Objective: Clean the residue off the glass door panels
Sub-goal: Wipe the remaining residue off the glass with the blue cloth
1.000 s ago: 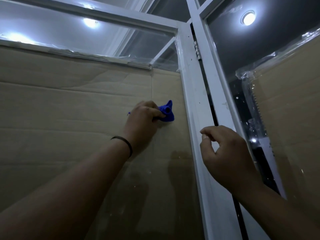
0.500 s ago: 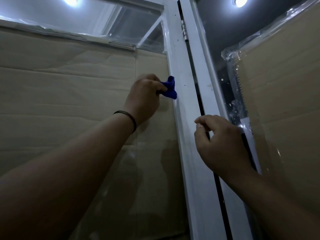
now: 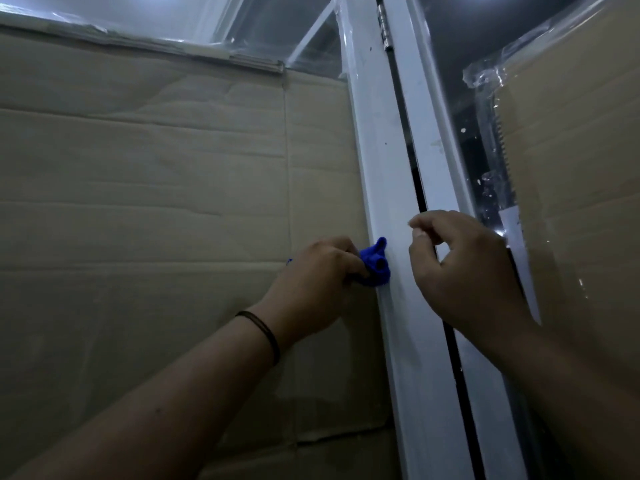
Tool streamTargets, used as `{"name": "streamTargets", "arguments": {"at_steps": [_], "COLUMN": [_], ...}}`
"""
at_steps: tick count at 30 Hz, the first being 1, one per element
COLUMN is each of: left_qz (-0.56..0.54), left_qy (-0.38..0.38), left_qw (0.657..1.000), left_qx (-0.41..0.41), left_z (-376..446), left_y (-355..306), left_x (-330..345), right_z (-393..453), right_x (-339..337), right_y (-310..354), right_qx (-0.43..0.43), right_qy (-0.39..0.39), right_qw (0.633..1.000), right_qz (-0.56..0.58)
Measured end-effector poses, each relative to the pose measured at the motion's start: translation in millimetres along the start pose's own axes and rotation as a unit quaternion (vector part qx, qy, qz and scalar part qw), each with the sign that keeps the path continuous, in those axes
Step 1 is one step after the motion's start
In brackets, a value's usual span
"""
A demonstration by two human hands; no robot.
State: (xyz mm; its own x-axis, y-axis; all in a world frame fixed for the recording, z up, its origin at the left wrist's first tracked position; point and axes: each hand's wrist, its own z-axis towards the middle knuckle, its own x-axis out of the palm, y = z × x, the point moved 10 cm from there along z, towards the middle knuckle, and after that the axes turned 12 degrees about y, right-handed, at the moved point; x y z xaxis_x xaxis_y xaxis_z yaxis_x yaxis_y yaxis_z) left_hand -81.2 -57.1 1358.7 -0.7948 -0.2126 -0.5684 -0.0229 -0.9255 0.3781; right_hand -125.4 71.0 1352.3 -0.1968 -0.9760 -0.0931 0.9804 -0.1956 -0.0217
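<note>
One left hand (image 3: 313, 275) grips blue cloth (image 3: 479, 268) against white door frame (image 3: 388, 188).

a building interior being fitted out or renovated: white-framed glass door panels (image 3: 446, 98) are backed by protective cardboard sheets (image 3: 156, 202) under taped plastic film (image 3: 485, 74), with a hinge (image 3: 383, 26) on the frame.
</note>
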Motion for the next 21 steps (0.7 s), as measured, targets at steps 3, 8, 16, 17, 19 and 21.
{"name": "streamTargets", "arguments": {"at_steps": [3, 8, 16, 17, 19, 21], "left_qz": [0.009, 0.084, 0.077, 0.065, 0.003, -0.110], "left_qy": [-0.104, -0.147, -0.112, -0.097, -0.072, -0.096], "left_qw": [0.994, 0.981, 0.991, 0.993, 0.997, 0.987], "left_qx": [-0.025, -0.099, 0.000, 0.016, 0.008, -0.061], "left_z": [-7, 0, -32, -37, -45, -61], "left_y": [21, 75, 29, 23, 20, 33], "left_x": [-54, -112, -44, -35, -20, -18], "right_z": [6, 10, -9, -12, -17, -23], "right_x": [-2, 8, 37, 39, 40, 40], "right_y": [9, 18, 18, 19, 20, 22], "right_qx": [-0.008, -0.011, 0.016, 0.021, 0.040, 0.070], "right_qy": [-0.002, 0.002, 0.015, 0.018, 0.022, 0.030], "right_qw": [1.000, 1.000, 0.999, 0.999, 0.998, 0.995], "right_qz": [0.007, 0.019, 0.038, 0.037, 0.039, 0.066]}}
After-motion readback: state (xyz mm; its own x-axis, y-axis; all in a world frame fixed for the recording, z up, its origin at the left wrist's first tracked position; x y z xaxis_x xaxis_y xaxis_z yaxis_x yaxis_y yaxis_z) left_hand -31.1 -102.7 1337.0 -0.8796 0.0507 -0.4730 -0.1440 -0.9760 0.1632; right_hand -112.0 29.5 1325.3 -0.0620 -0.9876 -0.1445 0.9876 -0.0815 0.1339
